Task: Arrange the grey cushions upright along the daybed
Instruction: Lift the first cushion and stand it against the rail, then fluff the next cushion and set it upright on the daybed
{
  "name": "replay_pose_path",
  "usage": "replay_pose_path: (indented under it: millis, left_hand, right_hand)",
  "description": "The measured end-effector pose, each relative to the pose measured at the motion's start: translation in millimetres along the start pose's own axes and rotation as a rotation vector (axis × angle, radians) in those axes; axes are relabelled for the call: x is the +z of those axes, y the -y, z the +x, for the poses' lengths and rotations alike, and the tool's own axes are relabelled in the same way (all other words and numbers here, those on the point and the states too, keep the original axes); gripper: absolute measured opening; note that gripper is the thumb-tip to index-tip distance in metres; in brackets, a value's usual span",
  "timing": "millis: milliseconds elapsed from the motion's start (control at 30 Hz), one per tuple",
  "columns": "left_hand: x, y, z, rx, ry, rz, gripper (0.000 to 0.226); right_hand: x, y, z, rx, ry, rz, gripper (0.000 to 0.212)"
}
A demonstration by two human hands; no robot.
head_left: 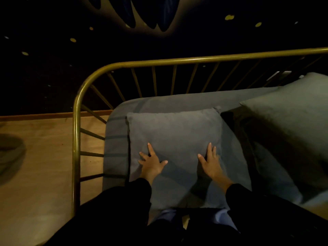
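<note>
A grey square cushion lies flat on the grey mattress at the left end of the daybed. Both my hands rest palm-down on its near half, fingers spread. My left hand presses near the cushion's left edge. My right hand presses near its right edge. Neither hand wraps around the cushion. A second grey cushion lies tilted at the right, apart from the first, with a dark gap between them.
The brass rail with thin bars curves around the daybed's back and left end. Wooden floor lies to the left. A dark wall with yellow spots stands behind. My dark sleeves fill the bottom.
</note>
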State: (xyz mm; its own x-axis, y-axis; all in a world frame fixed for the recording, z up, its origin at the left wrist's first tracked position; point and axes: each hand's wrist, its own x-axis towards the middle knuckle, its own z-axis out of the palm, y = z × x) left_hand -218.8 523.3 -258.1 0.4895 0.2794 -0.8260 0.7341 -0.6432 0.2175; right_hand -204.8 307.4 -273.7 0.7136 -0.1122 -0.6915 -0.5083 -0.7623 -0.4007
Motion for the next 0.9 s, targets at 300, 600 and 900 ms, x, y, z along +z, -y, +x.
replay_pose_path:
  millis: [300, 600, 900]
  left_hand:
    - [22.5, -153.6, -56.1, 0.524, -0.148, 0.101, 0.057]
    - [78.2, -386.5, -107.5, 0.851, -0.113, 0.190, 0.046]
    - [173.9, -543.9, -71.3, 0.805, -0.103, 0.360, 0.055]
  right_hand:
    - [-142.7, -14.1, -14.4, -0.141, -0.181, 0.117, 0.054]
    - [-346.1, -129.4, -11.1, -0.042, -0.870, 0.116, 0.038]
    - [-400.9, -268.9, 44.2, 0.566, -0.760, 0.346, 0.079]
